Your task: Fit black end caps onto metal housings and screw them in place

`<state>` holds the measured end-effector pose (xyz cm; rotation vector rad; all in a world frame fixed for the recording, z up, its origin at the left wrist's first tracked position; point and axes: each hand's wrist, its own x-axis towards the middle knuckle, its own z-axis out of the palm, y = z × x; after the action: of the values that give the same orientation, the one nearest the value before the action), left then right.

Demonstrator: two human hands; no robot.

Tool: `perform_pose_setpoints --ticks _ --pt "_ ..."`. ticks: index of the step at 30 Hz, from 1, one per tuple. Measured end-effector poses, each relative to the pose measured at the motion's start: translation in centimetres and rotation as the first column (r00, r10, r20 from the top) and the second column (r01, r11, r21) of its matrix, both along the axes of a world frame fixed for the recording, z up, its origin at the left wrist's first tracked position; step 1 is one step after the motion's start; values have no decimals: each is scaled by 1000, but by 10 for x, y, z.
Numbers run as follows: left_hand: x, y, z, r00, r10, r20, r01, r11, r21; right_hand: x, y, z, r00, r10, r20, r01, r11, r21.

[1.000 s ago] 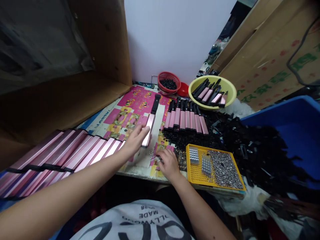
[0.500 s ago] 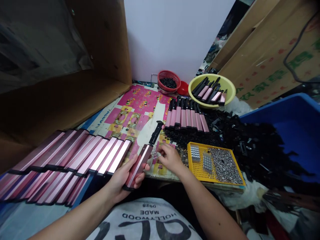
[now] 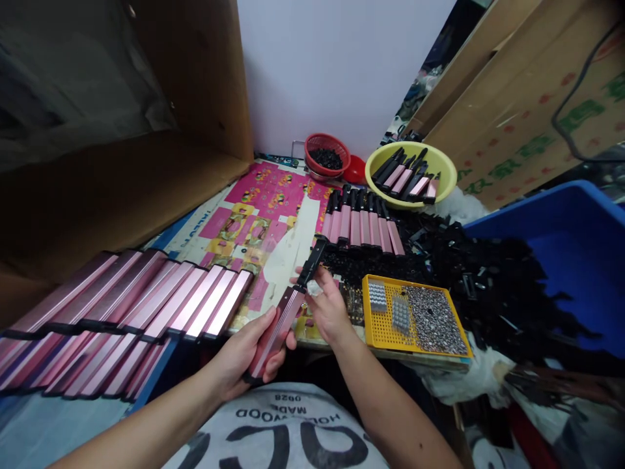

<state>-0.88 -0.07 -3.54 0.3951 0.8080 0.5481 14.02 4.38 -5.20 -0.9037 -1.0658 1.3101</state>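
One pink case [image 3: 279, 333], left of the yellow tray [image 3: 370, 345], gripped in the left hand [image 3: 244, 350], fingers wrapped round its body. Long axis slanting away and rightward, toward the right hand [image 3: 330, 310]. Black end piece [image 3: 312, 262] among its curled fingers; pinched or merely touched, hard to tell. Beyond the tray, leftward, similar cases [image 3: 364, 229] in a row.

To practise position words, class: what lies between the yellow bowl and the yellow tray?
A heap of black parts lies between the bowl and the tray; the head view shows it.
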Motion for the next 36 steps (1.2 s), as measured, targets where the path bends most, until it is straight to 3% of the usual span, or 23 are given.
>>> perform_pose_setpoints --ticks 4,6,8,11,13,15,16,18,20,23,26,28,30,32,34,36 --pt "-1 3 4 994 0 -114 8 998 69 3 -11 3 967 184 -178 -206 972 -112" --pt "-9 6 9 978 -9 -210 47 983 178 22 -9 5 958 243 -155 -261 959 -109" --pt "-20 8 16 924 2 -383 146 923 356 52 1 10 963 252 -97 -261 962 -85" --pt "-30 8 25 781 123 -612 376 691 618 93 22 15 996 45 -73 -43 999 22" --pt "-26 3 28 746 198 -636 474 512 716 96 29 14 996 -48 -73 55 993 106" --pt "-14 -2 27 764 190 -617 515 396 760 77 28 10 999 25 -41 -19 988 153" --pt "-6 -5 26 774 174 -609 523 368 769 63 26 8 994 102 -25 -97 984 152" --pt "9 -9 25 788 153 -596 518 357 777 35 21 5 994 110 -3 -108 986 125" --pt "19 -10 24 794 170 -583 488 392 780 18 19 6 998 -61 15 60 994 91" --pt "19 -4 25 779 186 -599 463 473 750 16 18 12 943 -320 91 313 946 82" --pt "-10 9 25 697 215 -684 506 528 682 27 11 14 929 -306 209 286 951 120" --pt "-48 20 25 539 394 -744 545 511 665 38 6 7 926 -269 263 238 960 147" --pt "-96 30 25 278 656 -701 605 448 659 47 0 -6 912 -282 297 244 957 157" --pt "-139 39 25 56 774 -631 684 431 589 54 -5 -20 893 -281 352 237 958 163" --pt "-162 50 26 -75 767 -637 726 480 493 58 -9 -32 862 -214 459 139 972 191" --pt "-155 63 29 -97 770 -630 741 478 471 58 -11 -40 798 -177 577 28 966 258"
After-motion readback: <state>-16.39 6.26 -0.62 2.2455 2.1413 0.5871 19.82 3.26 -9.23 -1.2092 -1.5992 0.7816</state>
